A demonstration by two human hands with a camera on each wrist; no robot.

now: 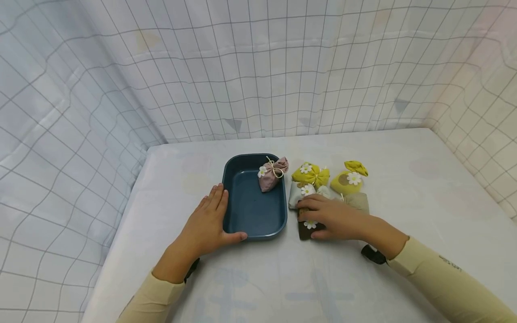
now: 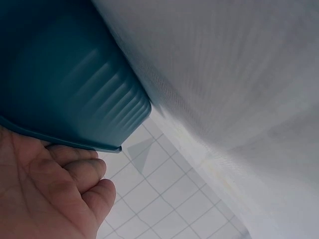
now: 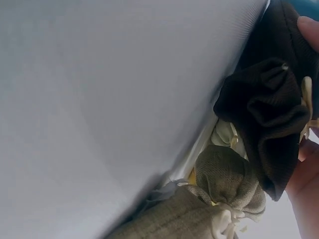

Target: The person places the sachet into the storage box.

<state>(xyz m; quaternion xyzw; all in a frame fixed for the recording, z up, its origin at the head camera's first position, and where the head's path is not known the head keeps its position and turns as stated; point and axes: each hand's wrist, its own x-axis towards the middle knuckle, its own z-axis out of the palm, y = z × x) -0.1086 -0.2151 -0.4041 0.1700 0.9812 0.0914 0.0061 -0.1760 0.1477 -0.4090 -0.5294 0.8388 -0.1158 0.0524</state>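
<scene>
A dark blue tray [image 1: 252, 213] with ribbed sides lies on the white cloth. My left hand [image 1: 206, 220] rests along its left rim, fingers straight and thumb over the near corner. Inside the tray's far right corner leans a dusty-pink drawstring pouch [image 1: 266, 181] with a white flower and a tied cord. Right of the tray, my right hand [image 1: 337, 218] holds a dark brown pouch [image 1: 305, 233] by its sides, its flower partly showing. The right wrist view shows that pouch's gathered top [image 3: 264, 114] close up. My palm and forearm hide part of the pouches beneath.
Beyond my right hand sit a yellow pouch [image 1: 322, 177], a second yellow pouch [image 1: 342, 185], a pale grey pouch [image 1: 295, 197] and an olive-beige pouch [image 1: 359, 201], close together. Grid-patterned white curtains [image 1: 266, 89] enclose the table's back and sides.
</scene>
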